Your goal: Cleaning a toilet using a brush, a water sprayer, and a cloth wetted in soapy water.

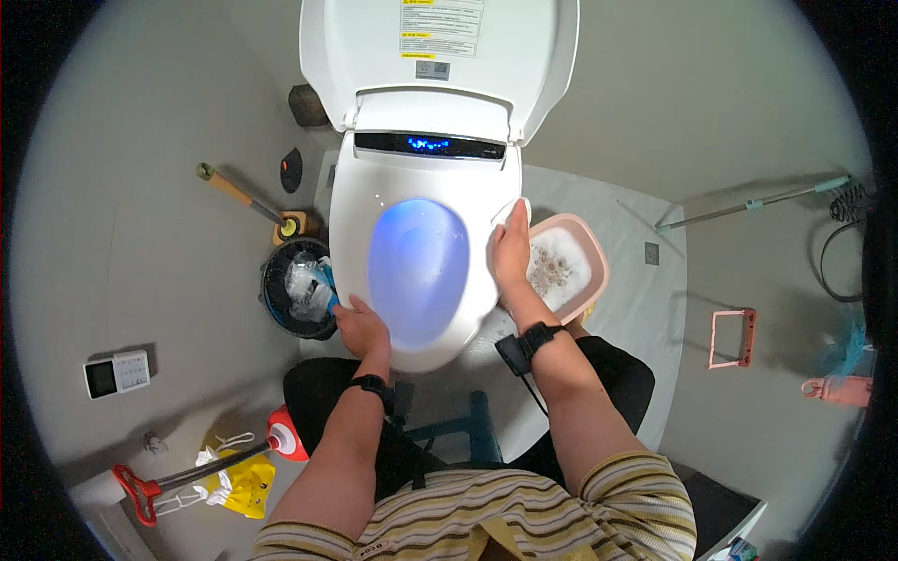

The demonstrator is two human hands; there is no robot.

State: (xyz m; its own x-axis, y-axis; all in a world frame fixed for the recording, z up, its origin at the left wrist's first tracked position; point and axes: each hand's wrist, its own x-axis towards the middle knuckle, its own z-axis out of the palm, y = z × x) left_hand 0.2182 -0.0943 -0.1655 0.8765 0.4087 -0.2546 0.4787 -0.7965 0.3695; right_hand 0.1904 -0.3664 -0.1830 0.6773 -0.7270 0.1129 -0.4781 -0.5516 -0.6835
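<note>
The right hand (pixel 511 251) lies along the right edge of the toilet seat (pixel 352 234), its fingers nearly straight and close together, holding a white pad (pixel 502 213) against the rim; whether it is cloth or sponge I cannot tell. The left hand (pixel 363 327) is at the seat's front left edge, fingers bent toward the rim; their undersides are hidden, so I cannot tell whether they grip it.

Between the two sets of fingers the bowl (pixel 418 271) glows blue-violet. Beyond them, a dark control strip (pixel 430 145) shows lit blue marks, and past it the white lid (pixel 327 56) stands raised.

Just right of the right fingers, on the grey floor (pixel 636 280), sits a pink basin (pixel 601 271) with white foam and brownish bits inside. Just left of the left fingers stands a black bin (pixel 271 299) with clear and blue plastic in it; behind the bin, farther from these fingers, a wooden-handled tool (pixel 224 183) leans.

Nearer the body than the left fingers, and to their left, are a red-handled plunger (pixel 201 469) and a yellow bag (pixel 251 488). Well right of the right fingers, a pink frame (pixel 749 338) is on the wall.
</note>
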